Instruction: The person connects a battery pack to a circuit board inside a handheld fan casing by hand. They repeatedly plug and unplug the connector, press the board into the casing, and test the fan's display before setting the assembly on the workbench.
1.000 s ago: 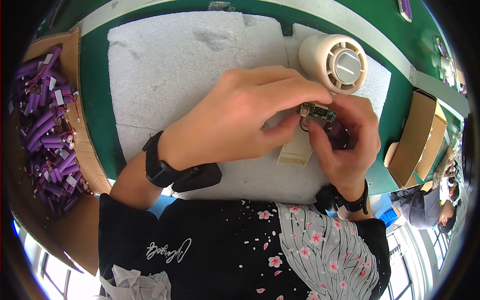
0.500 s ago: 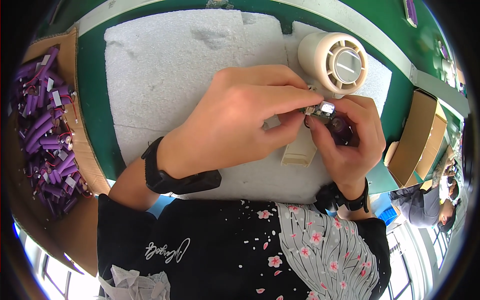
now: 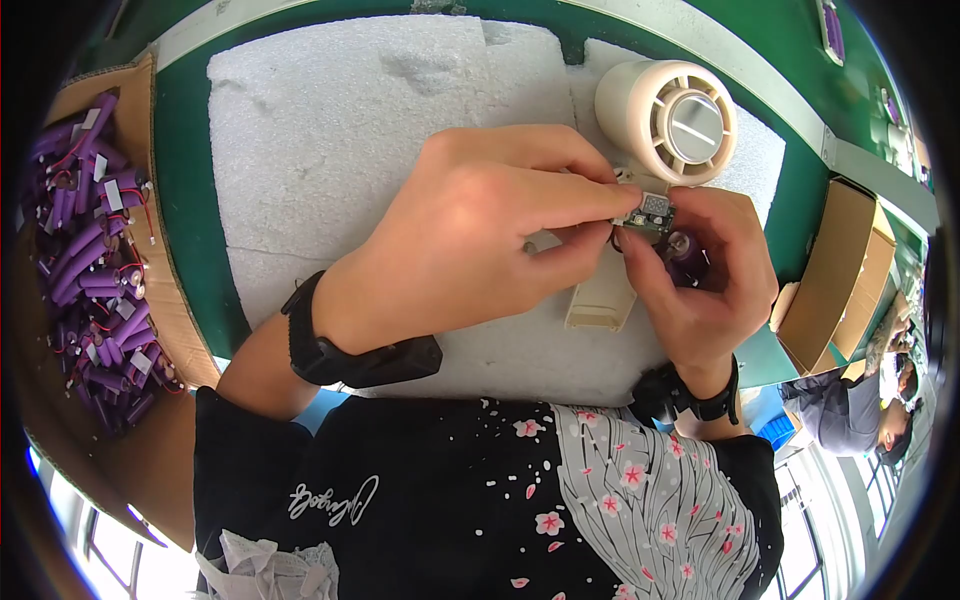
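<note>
Circuit board: As I watch from my remote seat, the small green circuit board [image 3: 648,222] sits up between both hands, above the foam sheet [image 3: 330,150] and just nearer than the fan head [image 3: 666,122].
Board's look: a pale grey rectangular block with tiny marks tops it, little silvery parts line its near edge, and a dark wire [image 3: 616,242] loops down by its left end.
Left hand: here the left hand [image 3: 470,245] is narrow, thumb and forefinger pinching the board's left end.
Right hand: and the right hand [image 3: 728,275] curls round a purple battery cell [image 3: 684,258], its pale round end facing up, forefinger at the board's right end.
Cream housing: below the fingers lies the open cream housing [image 3: 603,303], partly hidden, on the foam.
Fan: cream too, tipped to show spokes round a silvery disc with a bright streak.
Carton: over on the left, the cardboard carton [image 3: 183,310] is heaped with purple cells [image 3: 100,275], some bearing white tags and red wires.
Writing: white script crosses the black shirt [image 3: 420,450]; the board's markings are too small for me to read.
</note>
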The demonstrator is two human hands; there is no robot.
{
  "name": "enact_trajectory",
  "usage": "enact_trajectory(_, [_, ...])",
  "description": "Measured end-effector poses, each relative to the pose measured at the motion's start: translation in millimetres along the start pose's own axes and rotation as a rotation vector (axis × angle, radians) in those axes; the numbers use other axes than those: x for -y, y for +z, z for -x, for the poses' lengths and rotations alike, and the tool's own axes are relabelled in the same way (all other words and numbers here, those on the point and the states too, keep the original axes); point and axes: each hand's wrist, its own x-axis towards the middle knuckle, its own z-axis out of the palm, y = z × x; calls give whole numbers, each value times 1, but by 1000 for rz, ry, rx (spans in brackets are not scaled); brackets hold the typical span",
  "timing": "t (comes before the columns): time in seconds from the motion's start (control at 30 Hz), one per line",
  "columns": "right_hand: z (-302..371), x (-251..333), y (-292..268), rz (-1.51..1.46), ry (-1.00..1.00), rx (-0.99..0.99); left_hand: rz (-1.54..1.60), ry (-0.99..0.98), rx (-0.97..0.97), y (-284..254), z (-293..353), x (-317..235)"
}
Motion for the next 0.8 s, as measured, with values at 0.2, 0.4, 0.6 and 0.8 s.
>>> enact_trajectory(0.2, [-3,0,-3,27,-65,1,-29,25,13,-1,-1,0])
enact_trajectory(0.4, [-4,0,-3,36,-89,7,-14,29,1,0,-1,1])
enact_trajectory(0.6, [-5,1,-3,38,-93,12,-20,39,-13,0,-1,1])
enact_trajectory(0.8, [-5,0,-2,52,-101,3,-48,51,0,-1,-1,1])
